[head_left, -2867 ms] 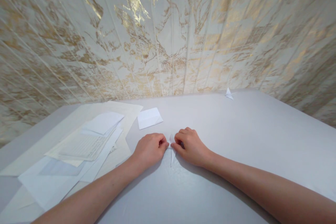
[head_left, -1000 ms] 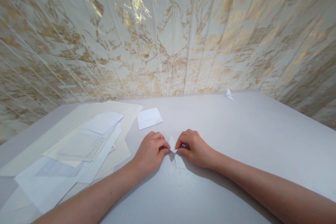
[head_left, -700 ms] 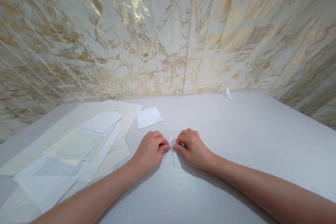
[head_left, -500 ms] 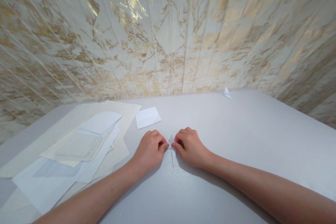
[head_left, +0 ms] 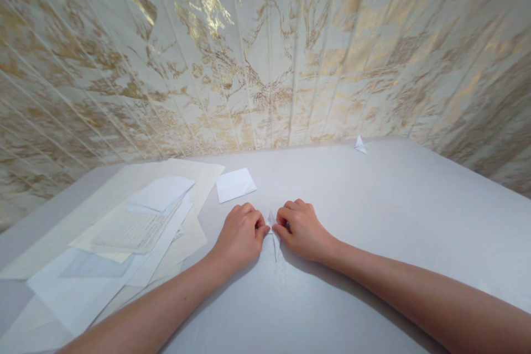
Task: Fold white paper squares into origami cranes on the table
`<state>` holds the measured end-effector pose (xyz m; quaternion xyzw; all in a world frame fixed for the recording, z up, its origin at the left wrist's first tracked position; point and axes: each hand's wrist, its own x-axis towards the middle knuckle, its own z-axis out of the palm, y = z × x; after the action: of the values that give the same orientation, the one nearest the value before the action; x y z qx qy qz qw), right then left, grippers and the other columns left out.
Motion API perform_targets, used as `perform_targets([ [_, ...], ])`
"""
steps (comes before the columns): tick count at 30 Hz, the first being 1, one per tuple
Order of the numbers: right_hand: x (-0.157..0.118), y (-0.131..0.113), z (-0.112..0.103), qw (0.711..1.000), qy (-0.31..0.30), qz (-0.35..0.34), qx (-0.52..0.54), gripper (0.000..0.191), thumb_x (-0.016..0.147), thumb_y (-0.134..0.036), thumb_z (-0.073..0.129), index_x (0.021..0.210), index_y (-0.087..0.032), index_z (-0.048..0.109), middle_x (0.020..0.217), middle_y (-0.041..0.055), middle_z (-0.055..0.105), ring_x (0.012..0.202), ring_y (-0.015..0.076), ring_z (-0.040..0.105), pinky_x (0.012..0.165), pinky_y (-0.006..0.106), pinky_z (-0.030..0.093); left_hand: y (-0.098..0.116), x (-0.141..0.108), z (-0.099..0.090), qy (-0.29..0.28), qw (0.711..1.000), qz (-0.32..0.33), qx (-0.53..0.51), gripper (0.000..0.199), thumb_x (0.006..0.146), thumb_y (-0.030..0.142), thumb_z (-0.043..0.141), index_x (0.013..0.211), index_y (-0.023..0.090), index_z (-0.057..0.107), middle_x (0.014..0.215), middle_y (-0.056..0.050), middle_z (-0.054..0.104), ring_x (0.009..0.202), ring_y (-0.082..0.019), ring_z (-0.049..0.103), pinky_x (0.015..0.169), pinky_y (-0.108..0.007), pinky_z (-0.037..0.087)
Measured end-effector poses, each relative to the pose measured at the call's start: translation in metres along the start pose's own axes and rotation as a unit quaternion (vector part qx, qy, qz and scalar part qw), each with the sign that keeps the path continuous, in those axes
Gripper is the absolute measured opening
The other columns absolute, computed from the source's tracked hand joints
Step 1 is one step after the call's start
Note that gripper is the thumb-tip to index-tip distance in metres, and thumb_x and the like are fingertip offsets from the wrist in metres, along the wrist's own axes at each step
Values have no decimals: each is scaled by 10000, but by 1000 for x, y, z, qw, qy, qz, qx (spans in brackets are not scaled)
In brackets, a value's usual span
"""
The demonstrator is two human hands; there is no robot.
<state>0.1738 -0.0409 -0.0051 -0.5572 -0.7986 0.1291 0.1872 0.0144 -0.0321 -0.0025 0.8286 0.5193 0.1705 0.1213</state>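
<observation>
A small folded white paper (head_left: 276, 247) lies between my hands at the middle of the table, one pointed tip facing away and a narrow point toward me. My left hand (head_left: 243, 235) pinches its left side between thumb and curled fingers. On the opposite side my right hand (head_left: 302, 229) pinches it the same way, thumb close to the left thumb. The fingertips cover the paper's middle part. A flat white paper square (head_left: 235, 185) rests beyond my left hand, untouched.
Overlapping loose sheets (head_left: 87, 293), some with print, cover the table's left side. Toward the back right stands a small folded paper figure (head_left: 360, 145). A wall with gold-patterned covering (head_left: 269, 66) rises along the back edge of the pale table (head_left: 394, 221).
The whole view has shifted slightly. Both hands keep their pinch on the folded paper, and the left thumb has come a little nearer the paper's middle.
</observation>
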Motion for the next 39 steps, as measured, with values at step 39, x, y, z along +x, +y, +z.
perform_targets([
  [39, 18, 8, -2, 997, -3, -14, -76, 351, 821, -452, 535, 627, -171, 617, 669, 30, 630, 700, 156, 545, 632, 270, 265, -7, -7, 3, 12, 999, 37, 11, 233, 788, 182, 556, 1002, 215, 642, 816, -40, 566, 806, -202, 498, 758, -348, 408],
])
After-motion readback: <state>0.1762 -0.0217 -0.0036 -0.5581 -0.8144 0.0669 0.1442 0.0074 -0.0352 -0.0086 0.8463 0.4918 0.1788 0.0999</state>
